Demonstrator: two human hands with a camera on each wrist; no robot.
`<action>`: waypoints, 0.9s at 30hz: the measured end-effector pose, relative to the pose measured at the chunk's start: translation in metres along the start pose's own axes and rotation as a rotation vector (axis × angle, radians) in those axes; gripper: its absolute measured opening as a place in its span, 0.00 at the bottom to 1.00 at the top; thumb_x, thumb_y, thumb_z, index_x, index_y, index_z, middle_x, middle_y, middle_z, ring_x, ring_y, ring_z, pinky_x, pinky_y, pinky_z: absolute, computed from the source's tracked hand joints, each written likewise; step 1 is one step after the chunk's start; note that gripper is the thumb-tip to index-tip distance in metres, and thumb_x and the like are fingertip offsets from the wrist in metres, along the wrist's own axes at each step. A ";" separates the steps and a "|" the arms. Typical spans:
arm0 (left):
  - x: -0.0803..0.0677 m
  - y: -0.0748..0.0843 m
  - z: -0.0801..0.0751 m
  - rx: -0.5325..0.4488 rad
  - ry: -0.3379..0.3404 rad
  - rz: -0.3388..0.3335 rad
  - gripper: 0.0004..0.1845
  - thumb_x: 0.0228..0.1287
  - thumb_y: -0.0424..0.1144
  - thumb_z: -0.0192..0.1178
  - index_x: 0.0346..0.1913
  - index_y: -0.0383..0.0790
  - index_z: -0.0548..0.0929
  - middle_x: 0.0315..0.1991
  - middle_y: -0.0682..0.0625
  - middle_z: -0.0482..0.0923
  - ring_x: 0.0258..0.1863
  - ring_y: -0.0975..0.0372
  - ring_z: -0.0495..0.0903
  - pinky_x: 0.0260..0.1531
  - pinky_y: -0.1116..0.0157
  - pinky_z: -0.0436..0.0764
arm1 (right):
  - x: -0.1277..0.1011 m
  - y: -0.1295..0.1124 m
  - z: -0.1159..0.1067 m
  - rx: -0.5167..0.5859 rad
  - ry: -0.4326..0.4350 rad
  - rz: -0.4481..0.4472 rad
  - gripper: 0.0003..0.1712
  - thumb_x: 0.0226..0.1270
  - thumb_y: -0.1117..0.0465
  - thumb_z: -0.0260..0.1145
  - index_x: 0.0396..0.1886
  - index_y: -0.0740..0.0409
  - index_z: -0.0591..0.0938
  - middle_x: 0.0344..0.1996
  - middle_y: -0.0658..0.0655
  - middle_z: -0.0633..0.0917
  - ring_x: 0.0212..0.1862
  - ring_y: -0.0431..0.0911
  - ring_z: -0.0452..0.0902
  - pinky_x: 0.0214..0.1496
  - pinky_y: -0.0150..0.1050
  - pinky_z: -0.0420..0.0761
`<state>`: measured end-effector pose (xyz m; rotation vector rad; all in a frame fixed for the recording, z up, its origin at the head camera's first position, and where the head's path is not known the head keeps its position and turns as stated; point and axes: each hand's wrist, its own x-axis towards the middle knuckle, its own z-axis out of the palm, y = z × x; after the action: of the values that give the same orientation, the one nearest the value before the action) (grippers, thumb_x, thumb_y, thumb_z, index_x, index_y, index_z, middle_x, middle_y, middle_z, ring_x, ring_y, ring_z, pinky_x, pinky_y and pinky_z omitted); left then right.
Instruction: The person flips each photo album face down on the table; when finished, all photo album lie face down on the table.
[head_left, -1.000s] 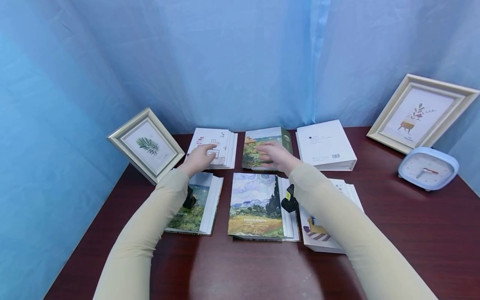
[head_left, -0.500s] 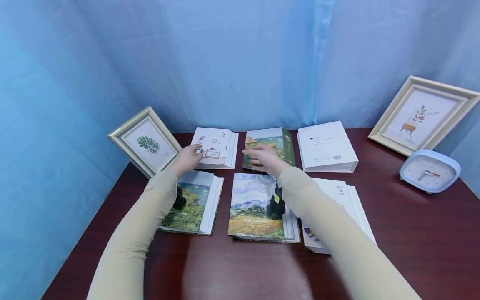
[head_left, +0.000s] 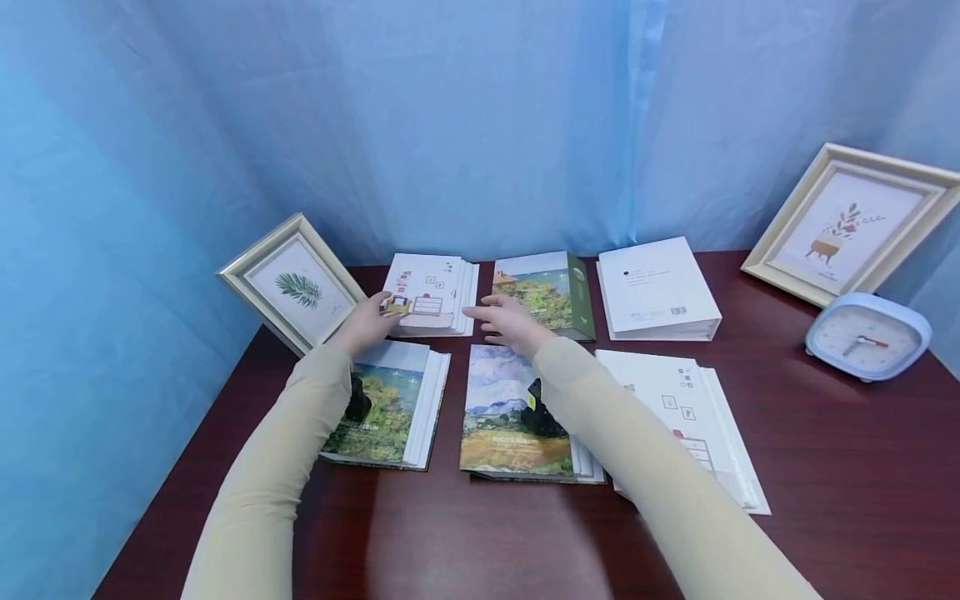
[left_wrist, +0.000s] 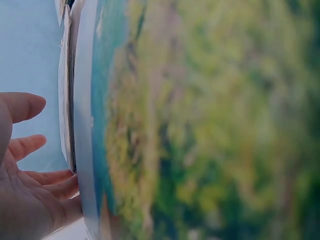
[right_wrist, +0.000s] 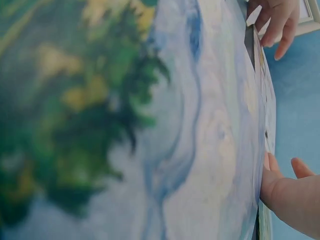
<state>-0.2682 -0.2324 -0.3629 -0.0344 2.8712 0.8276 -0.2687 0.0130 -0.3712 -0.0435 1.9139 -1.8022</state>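
While my left hand (head_left: 365, 323) rests with relaxed fingers on the back-left white album (head_left: 429, 293) and my right hand (head_left: 507, 321) reaches spread toward it, I judge it stiff, moderately heavy, best gripped by both side edges

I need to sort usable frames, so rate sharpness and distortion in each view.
Head view: sharp, evenly lit, wide-angle bend at the edges, soft glare on the table. Left wrist view: album cover heavily blurred, too close. Right wrist view: album cover blurred likewise.
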 end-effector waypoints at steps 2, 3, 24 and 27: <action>0.002 0.000 0.001 0.011 -0.008 -0.001 0.32 0.73 0.43 0.48 0.73 0.32 0.53 0.68 0.32 0.60 0.66 0.44 0.64 0.61 0.49 0.68 | 0.001 0.000 0.002 -0.006 -0.007 -0.006 0.40 0.69 0.54 0.61 0.74 0.59 0.54 0.71 0.62 0.60 0.70 0.57 0.59 0.69 0.48 0.65; 0.002 0.000 0.002 0.011 -0.014 -0.002 0.32 0.73 0.43 0.48 0.73 0.32 0.53 0.68 0.32 0.60 0.66 0.44 0.65 0.61 0.49 0.68 | 0.001 0.001 0.003 -0.010 -0.010 -0.007 0.40 0.69 0.54 0.61 0.74 0.59 0.53 0.71 0.62 0.60 0.70 0.57 0.59 0.69 0.48 0.65; 0.004 -0.003 0.009 0.039 -0.008 -0.012 0.33 0.69 0.41 0.54 0.72 0.34 0.57 0.69 0.33 0.60 0.67 0.44 0.63 0.65 0.48 0.64 | 0.010 0.000 0.026 -0.197 -0.008 -0.004 0.44 0.66 0.48 0.63 0.75 0.53 0.53 0.75 0.57 0.52 0.73 0.55 0.52 0.71 0.53 0.58; 0.006 -0.004 0.009 0.039 -0.006 0.000 0.33 0.69 0.41 0.54 0.72 0.34 0.57 0.68 0.33 0.60 0.67 0.44 0.63 0.65 0.49 0.64 | 0.011 -0.001 0.026 -0.195 -0.018 0.001 0.44 0.66 0.48 0.62 0.75 0.53 0.52 0.75 0.57 0.52 0.73 0.55 0.52 0.71 0.52 0.59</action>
<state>-0.2723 -0.2307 -0.3737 -0.0273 2.8807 0.7700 -0.2684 -0.0151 -0.3735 -0.1248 2.0702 -1.6028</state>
